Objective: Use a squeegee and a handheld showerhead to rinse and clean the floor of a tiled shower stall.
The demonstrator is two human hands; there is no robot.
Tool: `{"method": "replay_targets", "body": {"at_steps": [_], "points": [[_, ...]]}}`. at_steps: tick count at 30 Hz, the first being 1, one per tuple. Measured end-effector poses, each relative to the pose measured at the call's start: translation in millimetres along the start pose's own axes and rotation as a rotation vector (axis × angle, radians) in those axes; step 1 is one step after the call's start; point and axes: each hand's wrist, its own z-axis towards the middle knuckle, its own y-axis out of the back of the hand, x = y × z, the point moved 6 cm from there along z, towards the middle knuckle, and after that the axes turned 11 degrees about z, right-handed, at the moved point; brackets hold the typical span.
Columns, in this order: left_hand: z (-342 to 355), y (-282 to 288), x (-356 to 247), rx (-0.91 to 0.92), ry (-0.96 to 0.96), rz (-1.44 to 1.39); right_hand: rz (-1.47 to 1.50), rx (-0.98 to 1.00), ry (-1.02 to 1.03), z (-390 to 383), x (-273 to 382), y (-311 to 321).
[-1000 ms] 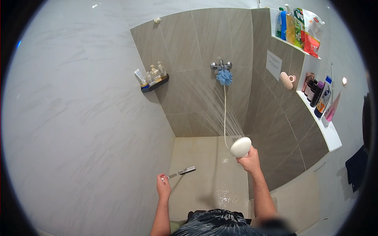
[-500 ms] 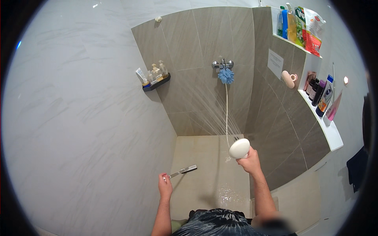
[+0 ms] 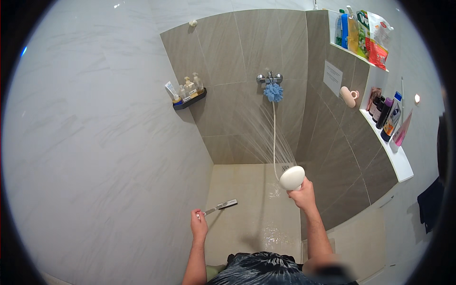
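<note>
My right hand [image 3: 303,192] grips the handle of a white shower head [image 3: 291,177]. Water jets out of it toward the far tiled wall. A pale hose [image 3: 274,130] runs from the shower head up to the chrome mixer tap [image 3: 269,78], where a blue bath pouf [image 3: 273,92] hangs. On the left, my left hand [image 3: 198,223] is closed around the handle of a squeegee [image 3: 227,204]. Its grey-and-white head with a dark edge is held out over the beige floor [image 3: 251,216], which is wet in front of me.
A black corner shelf [image 3: 190,100] on the left wall carries several pump bottles and a tube. Along the right, white ledges [image 3: 403,164] hold bottles, tubes and refill pouches [image 3: 378,40]. A pink holder [image 3: 348,96] and a paper sheet [image 3: 333,77] are fixed to the grey-brown wall.
My right hand has moved the shower head slightly to the right and away from me, and the spray has shifted right with it. My left hand and the squeegee stay nearly still.
</note>
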Motion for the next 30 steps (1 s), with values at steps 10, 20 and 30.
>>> {"method": "replay_targets", "body": {"at_steps": [10, 20, 30], "points": [[0.5, -0.7, 0.6, 0.012, 0.009, 0.010, 0.050, -0.081, 0.017, -1.7, -8.9, 0.9], [2.3, 2.1, -1.5, -0.005, 0.001, 0.012, 0.095, -0.138, 0.049, 2.8, -16.2, 3.6], [3.3, 2.3, -0.1, 0.001, 0.012, 0.014, 0.295, -0.331, 0.082, 3.5, -10.5, 28.3]]}}
